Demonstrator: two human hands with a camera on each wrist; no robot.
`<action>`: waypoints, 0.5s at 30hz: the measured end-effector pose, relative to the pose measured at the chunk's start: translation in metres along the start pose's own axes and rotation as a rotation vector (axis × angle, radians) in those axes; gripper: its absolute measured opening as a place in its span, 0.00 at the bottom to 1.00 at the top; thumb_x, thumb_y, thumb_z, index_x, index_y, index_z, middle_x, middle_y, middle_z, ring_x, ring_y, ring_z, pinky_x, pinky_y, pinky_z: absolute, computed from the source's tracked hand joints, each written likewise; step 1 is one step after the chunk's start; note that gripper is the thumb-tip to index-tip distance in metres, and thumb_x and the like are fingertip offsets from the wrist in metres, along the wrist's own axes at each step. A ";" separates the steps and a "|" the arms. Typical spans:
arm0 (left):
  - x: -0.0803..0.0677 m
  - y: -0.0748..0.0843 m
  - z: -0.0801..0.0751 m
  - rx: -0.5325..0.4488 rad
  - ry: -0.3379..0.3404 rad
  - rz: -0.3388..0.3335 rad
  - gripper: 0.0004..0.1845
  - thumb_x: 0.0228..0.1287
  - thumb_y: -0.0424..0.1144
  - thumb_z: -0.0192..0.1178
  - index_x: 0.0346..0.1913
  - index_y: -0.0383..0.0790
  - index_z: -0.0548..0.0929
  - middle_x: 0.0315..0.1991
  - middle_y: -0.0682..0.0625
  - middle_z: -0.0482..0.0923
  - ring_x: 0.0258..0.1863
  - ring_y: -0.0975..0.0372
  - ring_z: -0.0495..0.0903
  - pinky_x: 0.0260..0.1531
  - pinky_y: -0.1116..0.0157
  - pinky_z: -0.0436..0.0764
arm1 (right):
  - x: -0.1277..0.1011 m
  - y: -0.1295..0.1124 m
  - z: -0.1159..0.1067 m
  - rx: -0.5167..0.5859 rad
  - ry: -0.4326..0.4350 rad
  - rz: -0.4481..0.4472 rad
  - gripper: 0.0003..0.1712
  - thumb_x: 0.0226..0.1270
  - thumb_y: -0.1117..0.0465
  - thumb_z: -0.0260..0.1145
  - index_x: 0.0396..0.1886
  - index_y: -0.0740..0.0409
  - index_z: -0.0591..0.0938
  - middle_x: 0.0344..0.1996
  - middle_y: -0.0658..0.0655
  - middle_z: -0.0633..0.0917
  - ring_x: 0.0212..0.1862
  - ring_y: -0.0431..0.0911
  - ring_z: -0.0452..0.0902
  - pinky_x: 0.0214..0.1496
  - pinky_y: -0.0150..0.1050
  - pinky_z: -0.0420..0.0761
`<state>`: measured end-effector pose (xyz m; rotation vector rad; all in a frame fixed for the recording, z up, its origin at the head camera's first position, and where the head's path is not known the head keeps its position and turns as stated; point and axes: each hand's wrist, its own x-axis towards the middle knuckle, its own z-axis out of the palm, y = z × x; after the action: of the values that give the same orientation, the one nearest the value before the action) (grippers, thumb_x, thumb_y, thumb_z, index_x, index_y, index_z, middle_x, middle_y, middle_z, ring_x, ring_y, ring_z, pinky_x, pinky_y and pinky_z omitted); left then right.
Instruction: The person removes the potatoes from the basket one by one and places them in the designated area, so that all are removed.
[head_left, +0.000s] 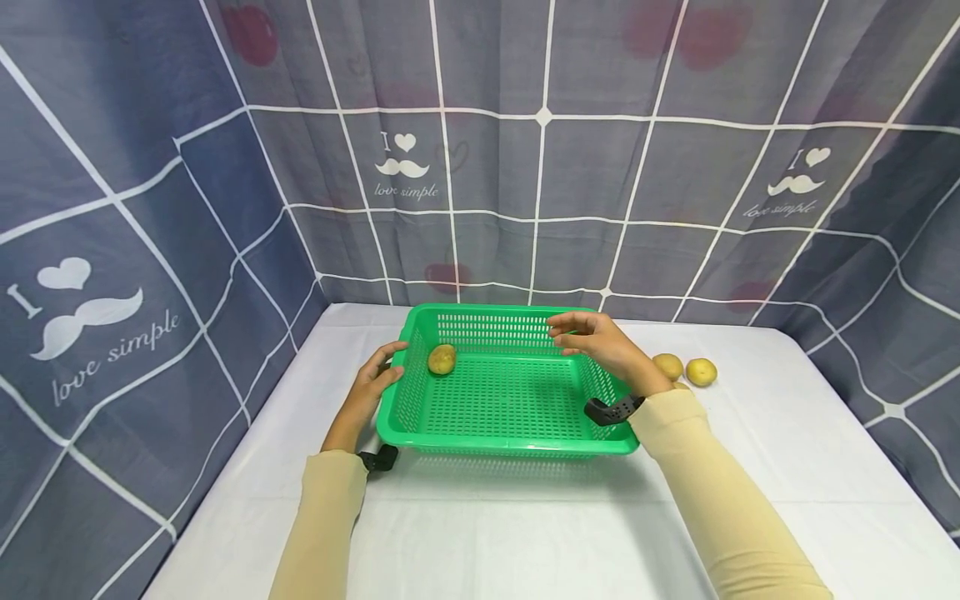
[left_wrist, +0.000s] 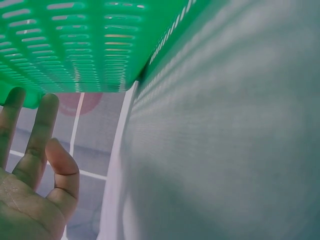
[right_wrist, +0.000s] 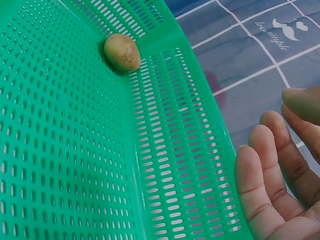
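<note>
A green perforated plastic basket [head_left: 510,445] sits on the white-covered table. One potato [head_left: 442,359] lies inside it, in the far left corner; the right wrist view also shows this potato [right_wrist: 122,52] against the basket walls. My left hand [head_left: 372,379] rests against the basket's left rim, and the left wrist view has its mostly straight fingers [left_wrist: 41,125] reaching up to the green edge. Over the basket's right part hovers my right hand [head_left: 596,340], nothing held, its fingers loosely bent. In the right wrist view these fingers [right_wrist: 272,160] appear beside the rim.
To the right of the basket lie a potato [head_left: 701,372] and another potato [head_left: 667,367], with a further one partly hidden by the right forearm. A grey-blue curtain [head_left: 487,167] with white lines hangs behind and beside the table [head_left: 480,542]. Black bands circle both wrists.
</note>
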<state>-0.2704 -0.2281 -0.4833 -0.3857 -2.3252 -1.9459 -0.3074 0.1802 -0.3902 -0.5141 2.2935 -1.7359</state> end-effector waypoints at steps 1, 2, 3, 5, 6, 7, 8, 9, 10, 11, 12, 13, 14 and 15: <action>0.000 0.000 0.000 -0.002 -0.003 0.001 0.27 0.81 0.33 0.51 0.78 0.30 0.69 0.81 0.34 0.61 0.67 0.57 0.71 0.61 0.69 0.73 | 0.000 0.000 0.001 0.001 0.000 -0.001 0.25 0.79 0.70 0.64 0.71 0.76 0.76 0.63 0.73 0.81 0.54 0.39 0.83 0.62 0.45 0.85; 0.000 0.000 0.000 0.001 -0.004 0.001 0.27 0.82 0.33 0.50 0.78 0.30 0.69 0.81 0.34 0.61 0.66 0.57 0.72 0.61 0.69 0.73 | 0.001 0.000 0.001 0.004 -0.001 -0.002 0.25 0.79 0.70 0.64 0.71 0.76 0.76 0.63 0.74 0.81 0.54 0.39 0.83 0.62 0.46 0.85; 0.000 0.000 0.000 0.005 -0.004 0.001 0.27 0.82 0.34 0.50 0.78 0.30 0.69 0.82 0.34 0.61 0.67 0.57 0.72 0.61 0.68 0.73 | 0.001 -0.001 0.002 0.004 -0.002 -0.006 0.25 0.79 0.70 0.64 0.71 0.76 0.76 0.63 0.74 0.81 0.53 0.39 0.83 0.62 0.46 0.85; -0.001 0.001 0.000 0.008 -0.008 0.001 0.27 0.82 0.34 0.50 0.79 0.31 0.69 0.82 0.34 0.60 0.68 0.54 0.71 0.63 0.66 0.73 | 0.003 -0.001 0.003 0.010 0.001 -0.007 0.25 0.78 0.70 0.65 0.71 0.77 0.76 0.62 0.73 0.82 0.53 0.39 0.83 0.60 0.43 0.85; -0.001 0.001 0.000 0.008 -0.010 -0.001 0.27 0.82 0.34 0.50 0.79 0.31 0.68 0.82 0.34 0.60 0.69 0.52 0.71 0.63 0.64 0.73 | 0.004 -0.001 0.004 0.013 0.001 -0.012 0.26 0.78 0.70 0.65 0.70 0.77 0.76 0.60 0.72 0.83 0.53 0.39 0.83 0.59 0.42 0.86; -0.001 0.000 0.000 0.005 -0.011 -0.003 0.27 0.82 0.35 0.50 0.79 0.31 0.68 0.82 0.34 0.60 0.70 0.50 0.71 0.64 0.63 0.73 | 0.005 0.000 0.005 0.018 0.003 -0.015 0.26 0.78 0.71 0.65 0.70 0.78 0.76 0.59 0.70 0.84 0.52 0.38 0.83 0.58 0.40 0.86; -0.001 0.001 0.000 0.005 -0.012 -0.005 0.27 0.82 0.34 0.50 0.79 0.31 0.68 0.82 0.34 0.60 0.71 0.48 0.70 0.66 0.60 0.72 | 0.006 0.000 0.005 0.023 0.005 -0.015 0.25 0.77 0.71 0.65 0.70 0.78 0.76 0.58 0.68 0.84 0.52 0.38 0.84 0.56 0.38 0.86; -0.001 0.000 -0.001 0.003 -0.013 -0.007 0.27 0.82 0.34 0.50 0.79 0.31 0.68 0.83 0.34 0.59 0.72 0.46 0.69 0.67 0.58 0.71 | 0.007 0.001 0.006 0.024 0.005 -0.022 0.26 0.77 0.71 0.66 0.70 0.78 0.76 0.56 0.65 0.85 0.51 0.38 0.83 0.55 0.37 0.86; -0.001 0.000 -0.001 0.003 -0.011 -0.011 0.28 0.81 0.34 0.50 0.79 0.31 0.68 0.83 0.34 0.58 0.74 0.45 0.67 0.68 0.57 0.71 | 0.009 0.002 0.006 0.029 0.005 -0.027 0.26 0.77 0.71 0.66 0.70 0.79 0.76 0.56 0.65 0.85 0.51 0.37 0.83 0.55 0.37 0.86; 0.000 0.000 -0.001 0.001 -0.012 -0.013 0.28 0.81 0.34 0.50 0.79 0.31 0.68 0.83 0.34 0.58 0.75 0.44 0.67 0.69 0.55 0.70 | 0.010 0.003 0.007 0.034 0.007 -0.030 0.26 0.77 0.72 0.66 0.70 0.79 0.76 0.56 0.65 0.85 0.51 0.37 0.83 0.54 0.37 0.86; 0.000 -0.001 -0.001 0.002 -0.011 -0.015 0.28 0.81 0.35 0.50 0.79 0.31 0.68 0.83 0.34 0.58 0.76 0.43 0.66 0.69 0.54 0.69 | 0.010 0.003 0.008 0.036 0.009 -0.032 0.26 0.77 0.72 0.66 0.70 0.79 0.76 0.56 0.66 0.85 0.51 0.37 0.83 0.54 0.36 0.86; 0.000 -0.001 -0.001 0.003 -0.012 -0.017 0.28 0.81 0.35 0.50 0.78 0.31 0.68 0.83 0.34 0.57 0.76 0.42 0.65 0.70 0.52 0.69 | 0.011 0.003 0.008 0.039 0.009 -0.033 0.26 0.77 0.72 0.66 0.70 0.79 0.75 0.57 0.67 0.85 0.51 0.38 0.83 0.54 0.36 0.86; 0.001 -0.001 -0.001 0.005 -0.012 -0.019 0.28 0.81 0.35 0.51 0.78 0.31 0.67 0.84 0.34 0.57 0.77 0.42 0.64 0.70 0.51 0.68 | 0.012 0.004 0.009 0.035 0.012 -0.034 0.26 0.77 0.71 0.66 0.70 0.79 0.75 0.57 0.67 0.85 0.52 0.39 0.83 0.54 0.36 0.86; 0.001 -0.001 -0.001 0.004 -0.012 -0.019 0.28 0.81 0.35 0.51 0.78 0.31 0.67 0.84 0.34 0.56 0.78 0.41 0.63 0.71 0.50 0.68 | 0.012 0.003 0.010 0.030 0.015 -0.034 0.26 0.77 0.71 0.66 0.70 0.79 0.76 0.58 0.68 0.85 0.53 0.40 0.84 0.54 0.36 0.86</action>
<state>-0.2715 -0.2289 -0.4843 -0.3766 -2.3483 -1.9525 -0.3156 0.1675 -0.3957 -0.5393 2.2785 -1.7928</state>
